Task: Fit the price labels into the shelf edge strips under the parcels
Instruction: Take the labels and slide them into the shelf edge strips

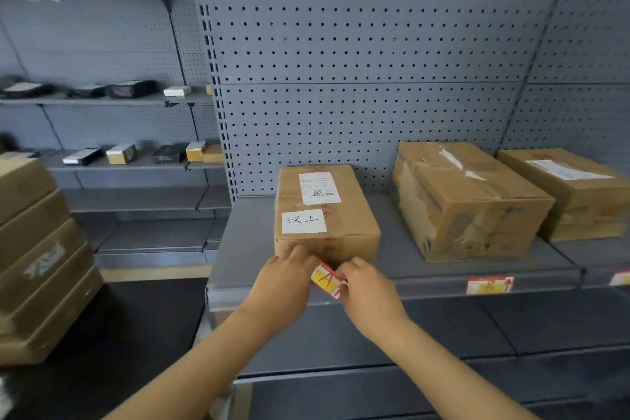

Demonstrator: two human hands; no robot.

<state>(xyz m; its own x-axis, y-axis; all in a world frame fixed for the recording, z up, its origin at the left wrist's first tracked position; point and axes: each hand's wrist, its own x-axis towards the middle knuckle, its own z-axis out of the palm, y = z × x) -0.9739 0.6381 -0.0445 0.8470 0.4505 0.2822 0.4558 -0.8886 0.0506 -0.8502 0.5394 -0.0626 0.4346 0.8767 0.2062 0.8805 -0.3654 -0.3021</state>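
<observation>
**Desk:** Where is the label sitting in relation to your hands?

**Me:** I am holding the price label (327, 280) between both hands at the front lip of the grey shelf (402, 249), directly below the left parcel (324, 215). My left hand (283, 283) is pinching its left end and my right hand (366, 286) is pinching its right end, fingers closed on the card. The label is lying tilted, its left end higher than its right, and it is overlapping the shelf edge strip (426, 286) rather than sitting flat in it.

**Desk:** What is showing on the card?

**Me:** It is showing a red border, a yellow patch and a red handwritten mark. The small print is reading as blur.

**Desk:** And the rest of the shelf?

**Me:** The left parcel is carrying a white shipping sticker and a white slip with handwritten characters. To its right a larger taped parcel (467, 204) is sitting well apart from it, and a second label (489, 285) is already lying flat in the strip beneath that one. A third parcel (572, 194) is standing at the far right, with the corner of another label (621, 278) peeking in at the picture's edge.

**Desk:** Background?

**Me:** Grey pegboard (358, 61) is rising behind the parcels, and stacked cartons (37, 256) are standing at the left.
</observation>
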